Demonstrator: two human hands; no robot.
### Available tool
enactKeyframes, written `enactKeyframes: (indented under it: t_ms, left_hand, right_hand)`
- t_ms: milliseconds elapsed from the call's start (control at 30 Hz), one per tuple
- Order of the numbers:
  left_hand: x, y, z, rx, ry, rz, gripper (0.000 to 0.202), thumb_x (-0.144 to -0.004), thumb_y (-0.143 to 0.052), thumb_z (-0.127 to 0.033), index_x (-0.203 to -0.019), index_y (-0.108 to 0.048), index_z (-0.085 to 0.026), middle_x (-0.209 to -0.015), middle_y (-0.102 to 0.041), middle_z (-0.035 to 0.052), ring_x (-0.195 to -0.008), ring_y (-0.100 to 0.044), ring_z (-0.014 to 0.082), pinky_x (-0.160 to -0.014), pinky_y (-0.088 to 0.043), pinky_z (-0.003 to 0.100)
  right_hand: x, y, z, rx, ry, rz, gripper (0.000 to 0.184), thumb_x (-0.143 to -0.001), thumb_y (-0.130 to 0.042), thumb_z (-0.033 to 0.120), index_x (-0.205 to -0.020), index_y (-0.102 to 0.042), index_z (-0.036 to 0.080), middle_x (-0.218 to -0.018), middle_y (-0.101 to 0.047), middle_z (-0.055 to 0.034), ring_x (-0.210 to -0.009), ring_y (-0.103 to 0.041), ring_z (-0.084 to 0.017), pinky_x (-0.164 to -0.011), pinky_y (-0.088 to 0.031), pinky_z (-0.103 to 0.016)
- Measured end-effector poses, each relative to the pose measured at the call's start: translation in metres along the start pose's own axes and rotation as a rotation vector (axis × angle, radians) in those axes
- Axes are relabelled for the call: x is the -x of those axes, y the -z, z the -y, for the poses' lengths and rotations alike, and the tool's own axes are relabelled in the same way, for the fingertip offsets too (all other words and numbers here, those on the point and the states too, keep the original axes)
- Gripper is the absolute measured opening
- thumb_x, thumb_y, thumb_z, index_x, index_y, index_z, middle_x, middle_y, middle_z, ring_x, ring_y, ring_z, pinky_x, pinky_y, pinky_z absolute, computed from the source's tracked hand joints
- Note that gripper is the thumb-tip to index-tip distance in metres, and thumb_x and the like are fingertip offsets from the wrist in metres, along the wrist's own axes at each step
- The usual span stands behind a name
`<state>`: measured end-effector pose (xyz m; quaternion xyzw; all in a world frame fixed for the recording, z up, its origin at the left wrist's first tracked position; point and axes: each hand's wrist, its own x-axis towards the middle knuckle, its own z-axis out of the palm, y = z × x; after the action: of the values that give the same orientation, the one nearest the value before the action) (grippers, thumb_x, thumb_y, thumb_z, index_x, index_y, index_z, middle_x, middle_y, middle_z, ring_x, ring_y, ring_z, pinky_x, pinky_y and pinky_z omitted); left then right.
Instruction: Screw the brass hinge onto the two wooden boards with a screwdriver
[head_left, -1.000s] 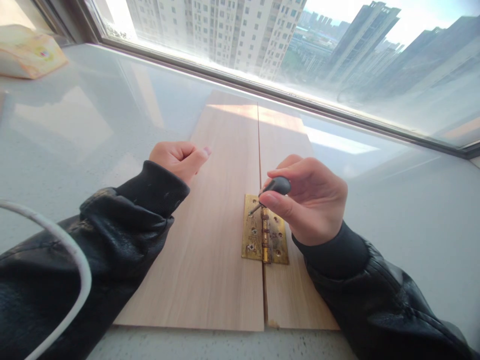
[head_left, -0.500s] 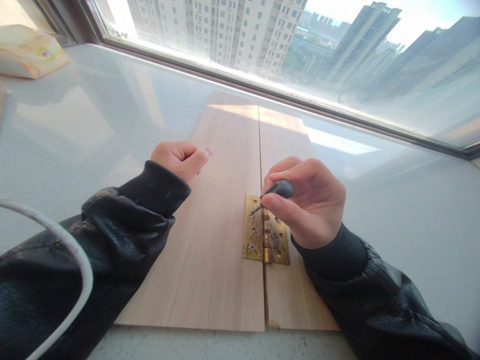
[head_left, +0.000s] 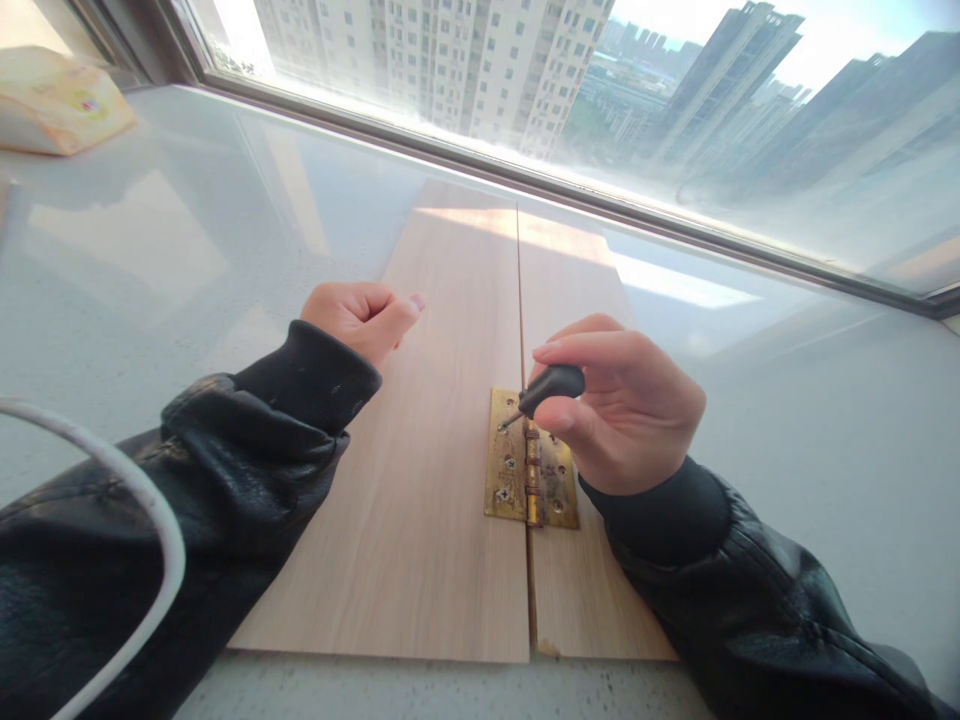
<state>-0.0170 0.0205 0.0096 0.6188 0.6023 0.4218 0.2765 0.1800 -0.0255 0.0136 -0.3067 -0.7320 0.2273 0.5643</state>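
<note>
Holding the little black screwdriver (head_left: 550, 385) between thumb and fingers (head_left: 570, 350), my right hand (head_left: 626, 410) rests its tip on a screw in the gold hinge (head_left: 510, 475). My left hand (head_left: 358, 315) is curled shut, empty, on the left board (head_left: 420, 480).

Hands low — left (head_left: 358, 318) fisted, right (head_left: 626, 415) pinching

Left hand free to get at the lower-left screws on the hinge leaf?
Probably yes. The left hand rests closed on the left board, holding nothing, and bare wood lies between it and the hinge; the right hand and screwdriver work higher up.
</note>
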Motion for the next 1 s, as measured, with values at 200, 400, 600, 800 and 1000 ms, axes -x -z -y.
enactKeyframes:
  t_ms: [200,400,600,800,1000]
  left_hand:
    - [0.0,0.001,0.0,-0.014,0.003,0.016,0.041,-0.077,-0.054,-0.031,-0.04,-0.041,-0.019,-0.035,-0.032,-0.0058,-0.036,-0.028,0.0063,-0.04,-0.02,0.026]
    - [0.0,0.0,0.0,-0.004,0.003,0.008,0.041,-0.077,-0.054,-0.031,-0.04,-0.041,-0.018,-0.035,-0.032,-0.0058,-0.036,-0.028,0.0061,-0.04,-0.02,0.026]
    - [-0.002,-0.001,0.002,0.012,0.0,0.008,0.04,-0.075,-0.054,-0.033,-0.039,-0.041,-0.019,-0.035,-0.033,-0.0056,-0.036,-0.029,0.0063,-0.04,-0.02,0.026]
    - [-0.002,-0.001,0.004,0.009,-0.003,0.007,0.041,-0.075,-0.054,-0.034,-0.039,-0.042,-0.019,-0.035,-0.032,-0.0059,-0.036,-0.028,0.0058,-0.041,-0.021,0.026]
    - [-0.002,-0.003,0.004,0.016,-0.025,-0.021,0.04,-0.074,-0.054,-0.033,-0.038,-0.042,-0.018,-0.035,-0.032,-0.0057,-0.036,-0.029,0.006,-0.041,-0.021,0.026]
  right_hand:
    - [0.0,-0.002,0.005,-0.006,-0.084,-0.061,0.014,-0.076,-0.067,0.03,-0.089,-0.068,0.023,-0.076,-0.063,-0.0021,-0.064,-0.057,-0.014,-0.057,-0.049,-0.033]
    - [-0.003,-0.016,0.021,-0.284,-0.406,-0.047,0.016,-0.09,-0.05,0.028,-0.093,-0.063,0.019,-0.081,-0.066,-0.0024,-0.076,-0.064,-0.014,-0.07,-0.053,-0.031]
    - [-0.005,-0.022,0.028,-0.442,-0.469,-0.007,0.015,-0.09,-0.047,0.026,-0.082,-0.058,0.02,-0.066,-0.049,0.0015,-0.062,-0.05,-0.011,-0.064,-0.048,-0.031]
    - [-0.005,-0.021,0.024,-0.535,-0.462,0.002,0.016,-0.088,-0.047,0.024,-0.076,-0.055,0.018,-0.064,-0.046,0.0013,-0.058,-0.043,-0.01,-0.054,-0.035,-0.028]
    - [-0.006,-0.018,0.023,-0.617,-0.501,0.028,0.019,-0.088,-0.045,0.022,-0.072,-0.055,0.017,-0.061,-0.043,0.0017,-0.056,-0.04,-0.01,-0.054,-0.029,-0.028]
